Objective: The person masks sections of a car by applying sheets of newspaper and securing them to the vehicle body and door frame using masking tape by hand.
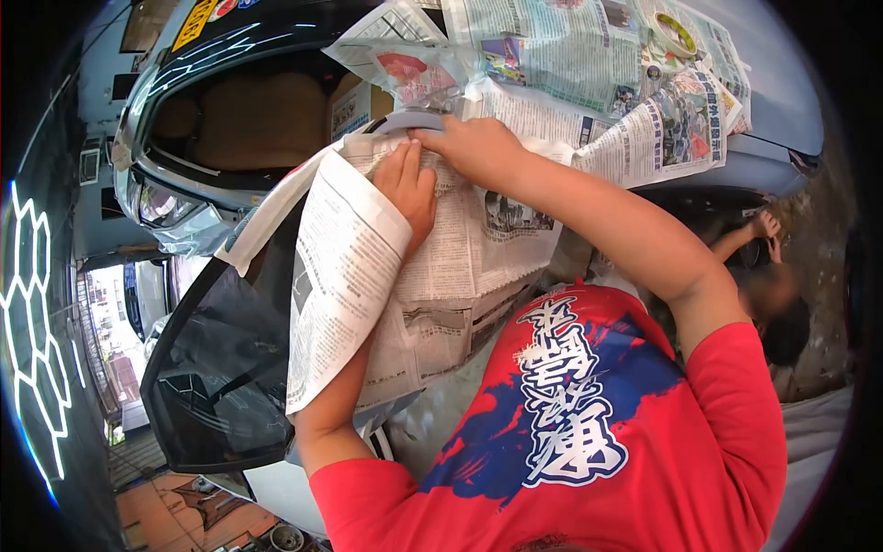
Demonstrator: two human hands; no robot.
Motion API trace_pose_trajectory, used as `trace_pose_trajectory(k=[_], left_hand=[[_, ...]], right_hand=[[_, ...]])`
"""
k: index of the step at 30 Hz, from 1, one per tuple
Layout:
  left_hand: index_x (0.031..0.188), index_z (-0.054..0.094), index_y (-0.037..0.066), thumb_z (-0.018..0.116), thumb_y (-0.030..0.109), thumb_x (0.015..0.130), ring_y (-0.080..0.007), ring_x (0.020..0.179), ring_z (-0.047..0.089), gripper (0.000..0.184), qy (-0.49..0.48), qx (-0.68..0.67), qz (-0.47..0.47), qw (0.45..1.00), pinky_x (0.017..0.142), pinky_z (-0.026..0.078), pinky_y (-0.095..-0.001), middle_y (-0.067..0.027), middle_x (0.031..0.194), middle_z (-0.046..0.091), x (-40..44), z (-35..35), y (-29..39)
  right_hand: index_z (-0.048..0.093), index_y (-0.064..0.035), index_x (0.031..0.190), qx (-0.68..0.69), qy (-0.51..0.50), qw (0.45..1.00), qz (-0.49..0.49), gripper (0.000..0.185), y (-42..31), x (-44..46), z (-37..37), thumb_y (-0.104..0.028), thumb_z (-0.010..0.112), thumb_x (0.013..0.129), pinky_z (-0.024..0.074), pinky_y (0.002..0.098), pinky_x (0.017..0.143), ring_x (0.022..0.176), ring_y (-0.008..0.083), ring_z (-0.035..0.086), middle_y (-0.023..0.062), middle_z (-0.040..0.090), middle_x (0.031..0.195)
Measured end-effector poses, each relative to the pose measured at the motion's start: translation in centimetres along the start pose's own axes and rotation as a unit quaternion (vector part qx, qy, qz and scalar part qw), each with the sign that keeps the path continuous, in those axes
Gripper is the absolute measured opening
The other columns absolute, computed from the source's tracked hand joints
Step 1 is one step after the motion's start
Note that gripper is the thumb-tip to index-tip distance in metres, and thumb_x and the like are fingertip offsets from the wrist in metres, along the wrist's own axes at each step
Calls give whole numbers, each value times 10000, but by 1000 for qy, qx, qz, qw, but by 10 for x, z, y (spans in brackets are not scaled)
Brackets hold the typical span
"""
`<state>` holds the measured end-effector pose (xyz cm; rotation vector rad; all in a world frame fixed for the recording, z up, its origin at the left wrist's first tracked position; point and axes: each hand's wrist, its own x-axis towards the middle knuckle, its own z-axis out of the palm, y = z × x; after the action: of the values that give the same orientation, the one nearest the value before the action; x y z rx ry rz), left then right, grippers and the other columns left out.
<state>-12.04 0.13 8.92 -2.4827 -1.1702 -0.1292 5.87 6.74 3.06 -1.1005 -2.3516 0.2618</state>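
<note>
Sheets of newspaper cover the inner side of an open car door. My left hand lies flat on the newspaper near its upper edge, fingers extended; a loose white flap of newspaper drapes over my left forearm. Just beside it, my right hand bends over the top of the sheet, its fingers closed at the paper's edge and partly hidden. Close to its fingertips is a grey curved strip, whose kind I cannot tell.
More newspaper covers the grey-blue car body, with a tape roll on it. Through the window opening shows a brown seat. At the right crouches another person, hands raised near the car. Red tiles lie lower left.
</note>
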Motion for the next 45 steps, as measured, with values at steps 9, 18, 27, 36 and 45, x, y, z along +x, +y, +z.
trace_pose_trajectory(k=[9,18,27,36,45], left_hand=[[1075,620,54,728,276,880,-317,1405,468,314,-33,31,-57,997,1194,330,-473,-173,1488,543,-5,34,-4],[1105,624,54,698,271,902,-285,1329,510,306,-58,29,-51,997,1109,379,-439,-128,1474,565,5,13,-5],[1113,623,51,688,241,903,-270,1299,531,290,-39,-3,-82,996,1089,390,-426,-110,1431,602,13,8,1],[1119,625,62,673,205,914,-257,1302,529,255,-31,4,-62,998,1086,392,-415,-98,1437,600,8,12,-7],[1125,621,62,630,184,940,-263,1305,534,222,-42,20,-60,997,1096,392,-406,-97,1432,608,9,11,-6]], right_hand=[[598,-67,1148,121,-52,975,177,222,2,8,-17,-153,567,946,551,535,764,885,447,701,228,726,976],[600,-22,1222,126,-110,973,161,349,29,-3,-39,-262,536,977,534,511,897,1051,408,694,222,730,1072],[649,19,1150,228,-282,904,227,410,90,-8,-61,-319,475,996,541,470,745,845,341,701,195,725,1017],[696,13,1067,256,-286,905,184,366,114,-43,-72,-281,510,956,510,406,760,880,258,640,162,665,1021],[636,-10,1221,388,-125,879,248,316,59,-77,-123,-196,644,966,460,276,747,767,143,559,58,643,853]])
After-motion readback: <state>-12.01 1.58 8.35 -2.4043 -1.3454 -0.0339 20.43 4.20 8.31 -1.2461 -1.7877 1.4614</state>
